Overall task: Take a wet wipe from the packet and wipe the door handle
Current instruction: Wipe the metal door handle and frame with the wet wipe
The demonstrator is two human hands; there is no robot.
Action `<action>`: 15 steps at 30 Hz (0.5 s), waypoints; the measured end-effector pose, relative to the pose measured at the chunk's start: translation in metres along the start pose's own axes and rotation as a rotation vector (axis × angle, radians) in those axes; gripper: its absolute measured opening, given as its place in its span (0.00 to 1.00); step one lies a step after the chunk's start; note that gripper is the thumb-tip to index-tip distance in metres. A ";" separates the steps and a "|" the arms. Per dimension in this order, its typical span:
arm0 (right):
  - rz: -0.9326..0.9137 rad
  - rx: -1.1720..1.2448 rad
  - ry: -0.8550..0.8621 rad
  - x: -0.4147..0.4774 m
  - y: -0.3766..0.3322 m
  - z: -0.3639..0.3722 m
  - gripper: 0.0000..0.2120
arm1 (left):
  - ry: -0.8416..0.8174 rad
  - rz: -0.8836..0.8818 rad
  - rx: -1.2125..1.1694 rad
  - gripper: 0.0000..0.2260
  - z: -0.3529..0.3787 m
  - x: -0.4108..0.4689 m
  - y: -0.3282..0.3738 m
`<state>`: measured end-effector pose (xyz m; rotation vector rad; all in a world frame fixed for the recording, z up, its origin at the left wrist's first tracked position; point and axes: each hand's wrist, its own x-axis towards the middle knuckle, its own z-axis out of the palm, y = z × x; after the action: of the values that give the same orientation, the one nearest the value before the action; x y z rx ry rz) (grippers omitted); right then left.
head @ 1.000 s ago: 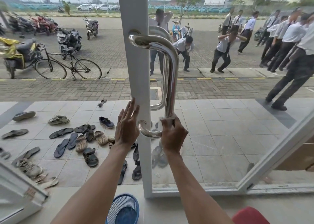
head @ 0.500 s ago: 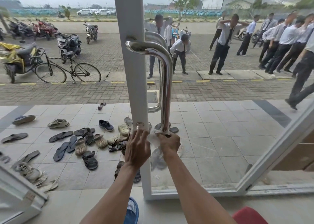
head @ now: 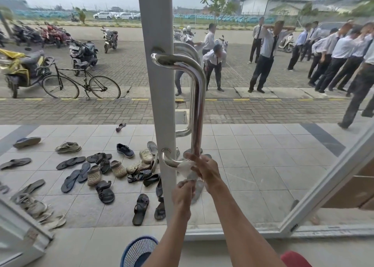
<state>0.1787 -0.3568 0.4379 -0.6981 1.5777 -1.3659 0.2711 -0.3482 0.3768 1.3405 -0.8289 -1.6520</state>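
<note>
A tall polished steel door handle [head: 199, 96] is fixed to the white frame [head: 159, 84] of a glass door. A white wet wipe [head: 187, 168] is pressed around the handle's lower bend. My right hand [head: 205, 168] grips the wipe against that bend. My left hand [head: 182, 193] is just below it and pinches the hanging lower end of the wipe. The wipe packet is not in view.
A blue mesh basket [head: 137, 252] sits on the floor below my arms and a red object [head: 295, 259] at the bottom right. Outside the glass lie several sandals [head: 105, 171], with a bicycle [head: 81, 84], motorbikes and several people beyond.
My left hand has come off the door frame and dropped below the handle's bend to take the wipe's lower end. My right hand stays at the bottom of the handle with the wipe.
</note>
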 end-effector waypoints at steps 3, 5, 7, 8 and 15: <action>0.022 0.021 -0.046 0.001 -0.003 -0.006 0.40 | -0.102 -0.272 -0.477 0.04 0.012 -0.005 0.004; 0.023 0.031 -0.057 -0.001 -0.005 -0.010 0.42 | -0.094 -0.274 -0.622 0.04 0.017 -0.008 0.010; 0.012 0.020 -0.067 -0.003 -0.008 -0.011 0.44 | -0.078 -0.278 -0.710 0.04 0.018 -0.009 0.018; 0.003 -0.009 -0.064 -0.004 -0.010 -0.012 0.46 | -0.076 -0.284 -0.731 0.05 0.019 -0.009 0.021; -0.187 -0.300 0.225 -0.013 -0.030 -0.009 0.38 | -0.005 -0.338 -0.827 0.08 0.029 -0.007 0.045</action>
<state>0.1720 -0.3487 0.4698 -0.9167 1.9632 -1.3947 0.2522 -0.3622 0.4256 0.8963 0.1259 -1.9378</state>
